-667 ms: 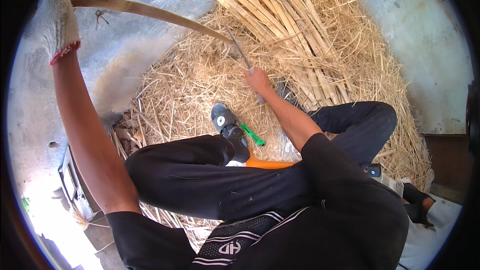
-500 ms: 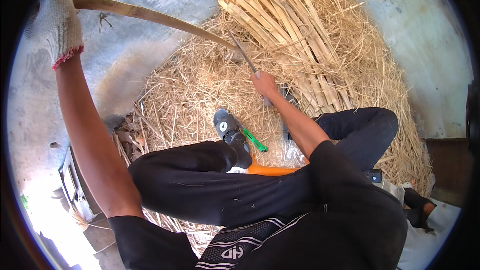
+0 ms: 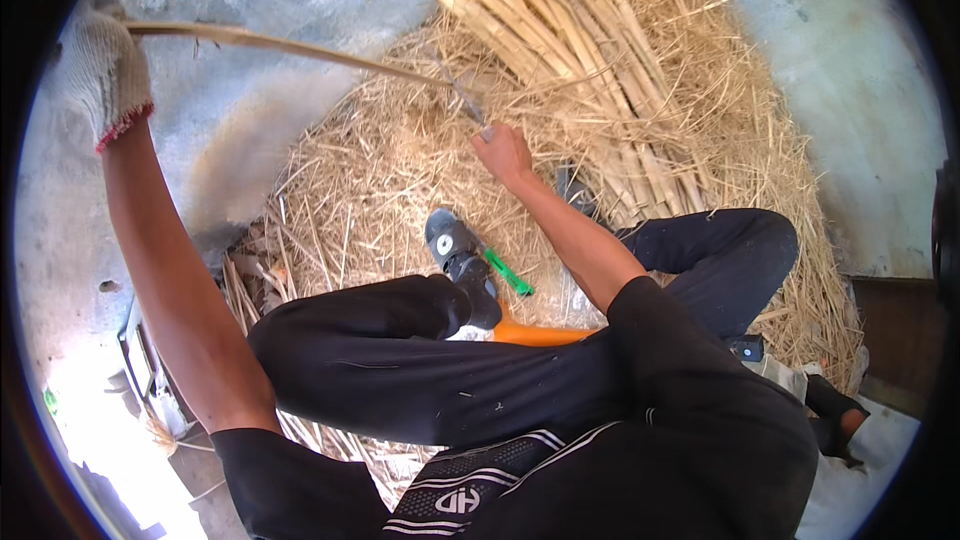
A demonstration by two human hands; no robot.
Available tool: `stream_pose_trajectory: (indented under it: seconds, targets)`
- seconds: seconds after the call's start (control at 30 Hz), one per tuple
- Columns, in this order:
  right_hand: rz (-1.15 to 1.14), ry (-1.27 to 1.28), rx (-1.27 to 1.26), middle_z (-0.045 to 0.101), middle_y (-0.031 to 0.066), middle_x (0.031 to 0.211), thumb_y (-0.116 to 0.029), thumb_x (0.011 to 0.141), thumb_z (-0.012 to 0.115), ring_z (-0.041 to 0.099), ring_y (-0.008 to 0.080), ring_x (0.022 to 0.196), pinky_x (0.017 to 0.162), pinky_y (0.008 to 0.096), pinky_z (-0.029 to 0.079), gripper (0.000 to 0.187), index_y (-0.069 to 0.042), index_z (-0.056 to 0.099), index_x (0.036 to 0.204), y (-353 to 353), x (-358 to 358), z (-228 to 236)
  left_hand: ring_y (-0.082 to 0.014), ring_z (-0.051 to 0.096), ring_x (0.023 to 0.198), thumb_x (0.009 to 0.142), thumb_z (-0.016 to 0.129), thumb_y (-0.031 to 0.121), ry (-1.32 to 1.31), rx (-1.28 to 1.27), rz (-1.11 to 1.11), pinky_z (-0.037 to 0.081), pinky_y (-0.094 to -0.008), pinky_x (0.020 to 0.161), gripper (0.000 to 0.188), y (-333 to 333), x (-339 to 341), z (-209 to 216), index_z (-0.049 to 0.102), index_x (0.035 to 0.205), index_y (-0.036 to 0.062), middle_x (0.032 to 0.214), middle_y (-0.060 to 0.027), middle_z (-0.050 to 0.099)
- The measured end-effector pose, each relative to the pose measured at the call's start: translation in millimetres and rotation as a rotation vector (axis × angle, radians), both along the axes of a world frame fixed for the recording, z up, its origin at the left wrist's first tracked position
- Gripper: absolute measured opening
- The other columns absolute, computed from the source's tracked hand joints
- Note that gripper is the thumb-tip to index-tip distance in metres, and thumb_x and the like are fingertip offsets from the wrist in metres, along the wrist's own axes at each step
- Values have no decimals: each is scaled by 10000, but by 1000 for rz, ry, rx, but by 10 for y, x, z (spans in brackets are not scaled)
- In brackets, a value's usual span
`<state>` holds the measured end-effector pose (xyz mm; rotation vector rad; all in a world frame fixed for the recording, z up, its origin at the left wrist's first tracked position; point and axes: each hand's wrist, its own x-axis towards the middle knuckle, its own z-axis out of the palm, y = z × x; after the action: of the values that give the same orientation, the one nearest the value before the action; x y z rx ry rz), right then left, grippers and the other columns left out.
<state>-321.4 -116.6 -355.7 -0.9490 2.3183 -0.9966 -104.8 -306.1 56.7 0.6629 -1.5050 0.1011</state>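
Note:
At the upper left, my left hand (image 3: 112, 80), in a whitish knitted glove with a red cuff, is closed around one end of a long bamboo strip (image 3: 290, 48). From there the strip runs right and slightly down over the shavings. My bare right hand (image 3: 503, 152) is closed on the handle of a knife (image 3: 468, 108). Its narrow blade points up and left, meeting or crossing the strip's far end; whether the edge touches it is too blurred to tell. Parts of my left fingers are hidden at the picture's dark rim.
A heap of pale shavings (image 3: 360, 170) spreads between my legs. Several split bamboo strips (image 3: 590, 60) lie bundled on it beyond my right hand. Near my dark shoe (image 3: 445, 240) are a slim green tool (image 3: 508, 272) and an orange piece (image 3: 540, 336). Grey boards flank the heap.
My right hand has moved left and slightly up with the knife. My left hand has shifted a little left and down, and the strip now shows narrower and straighter, its left end lower.

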Motion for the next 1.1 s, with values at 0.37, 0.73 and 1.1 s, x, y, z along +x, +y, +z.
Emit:
stream_pose_trajectory:
  seconds: [0.37, 0.73, 1.1]
  targets:
    - [62, 48, 88, 695, 224, 872, -294, 843, 620, 695, 377, 822, 711, 478, 554, 309, -15, 674, 966, 194, 0, -55, -181, 608, 580, 800, 614, 28, 365, 69, -201, 506, -304, 544, 31, 480, -98, -78, 591, 795, 7, 700, -98, 615]
    - [37, 59, 99, 689, 258, 917, -304, 850, 628, 690, 411, 865, 733, 483, 563, 341, -12, 671, 1021, 158, -37, -173, -161, 549, 510, 776, 585, -20, 277, -20, -270, 463, -285, 491, 34, 307, -22, -27, 571, 749, -4, 660, -89, 585]
    - [47, 52, 148, 694, 232, 923, -293, 870, 621, 685, 406, 898, 766, 495, 557, 293, -46, 680, 1016, 356, -53, -166, -181, 616, 556, 782, 635, -17, 297, 1, -238, 504, -303, 493, 67, 155, 56, -55, 572, 763, -9, 672, -121, 608]
